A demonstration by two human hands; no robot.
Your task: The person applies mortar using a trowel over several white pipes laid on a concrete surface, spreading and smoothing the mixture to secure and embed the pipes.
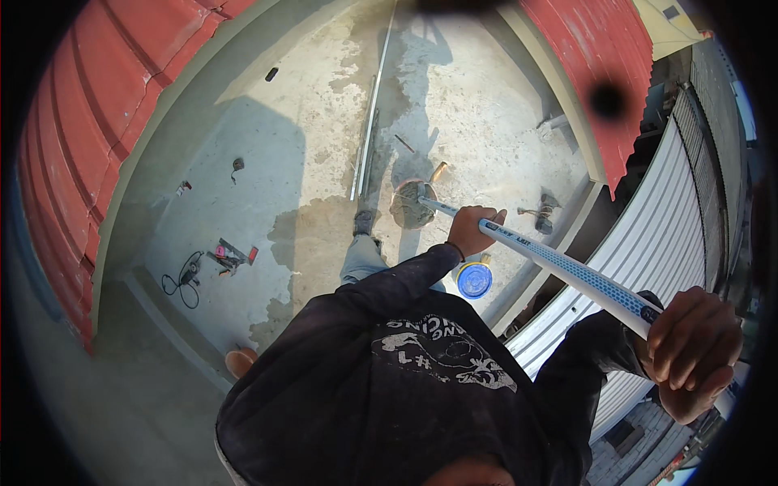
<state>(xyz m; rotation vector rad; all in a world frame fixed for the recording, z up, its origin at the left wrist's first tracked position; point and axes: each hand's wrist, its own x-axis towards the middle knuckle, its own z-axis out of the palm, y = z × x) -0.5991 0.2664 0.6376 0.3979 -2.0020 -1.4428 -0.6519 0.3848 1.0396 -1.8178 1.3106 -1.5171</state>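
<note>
A long white-and-blue pole slants from my right side down to a round container of wet grey mix. Its far end reaches into the mix, so I cannot make out what is on that end. My left hand is closed around the pole partway along. Higher up, by my right side, my right hand grips the pole's near end. An orange-brown piece sticks out at the container's far rim. Close to my feet, right of the container, is a blue round bucket or lid.
Long metal straight bars lie on the concrete floor ahead. Tools and a black coiled cord are at left; a dark tool is at right. Low walls, red roofing and corrugated white sheets border the floor.
</note>
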